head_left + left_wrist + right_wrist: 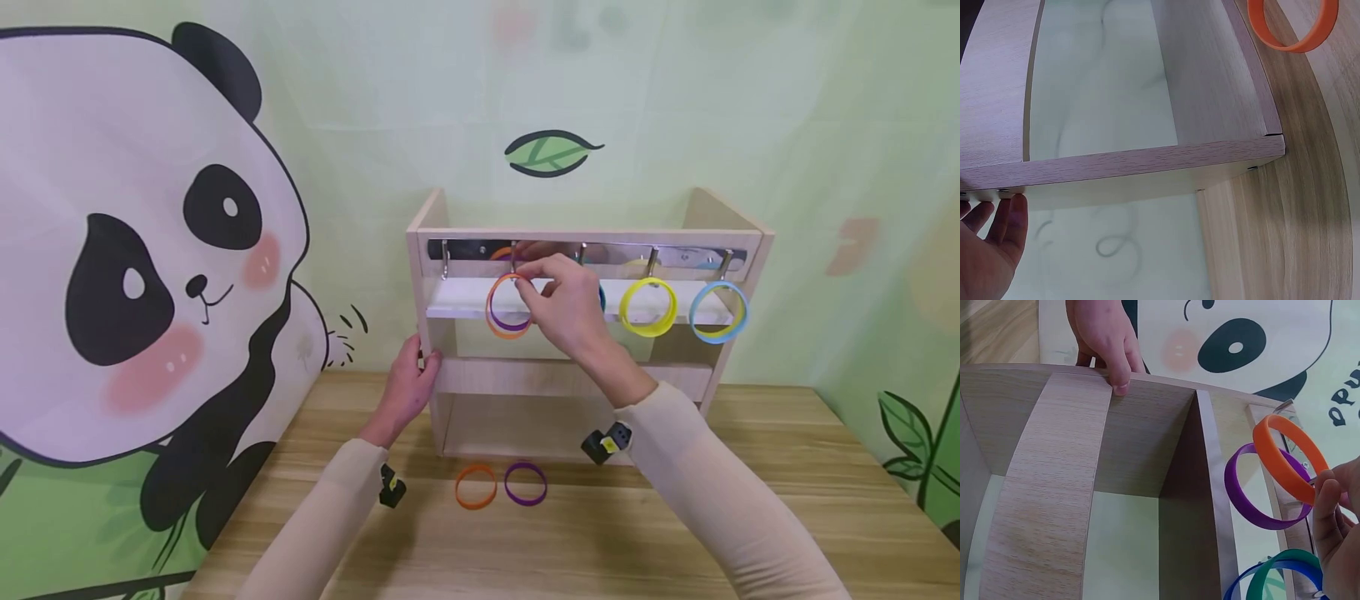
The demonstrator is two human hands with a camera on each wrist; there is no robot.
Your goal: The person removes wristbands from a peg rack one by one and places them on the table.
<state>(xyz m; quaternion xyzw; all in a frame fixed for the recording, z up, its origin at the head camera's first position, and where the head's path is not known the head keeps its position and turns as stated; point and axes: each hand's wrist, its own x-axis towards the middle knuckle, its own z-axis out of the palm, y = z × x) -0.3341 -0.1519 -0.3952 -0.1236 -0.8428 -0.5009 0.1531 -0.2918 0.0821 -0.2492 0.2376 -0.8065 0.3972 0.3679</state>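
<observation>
My right hand (566,304) pinches an orange silicone wristband (1282,456) between thumb and fingertips at the second hook from the left. A purple wristband (1244,494) hangs just behind it. My left hand (411,379) grips the left side panel of a small wooden shelf (517,377), thumb at the front edge and fingers on the outer face. Yellow wristbands (648,308) and a light-blue wristband (720,335) hang on the hooks to the right. Green (1266,575) and blue (1238,584) wristbands are partly hidden by my right hand in the head view.
Another orange wristband (476,487) and purple wristband (526,484) lie on the wooden table (600,542) before the shelf. The leftmost hook (445,260) on the metal rail holds no band. Behind stands a panda-printed backdrop (360,208).
</observation>
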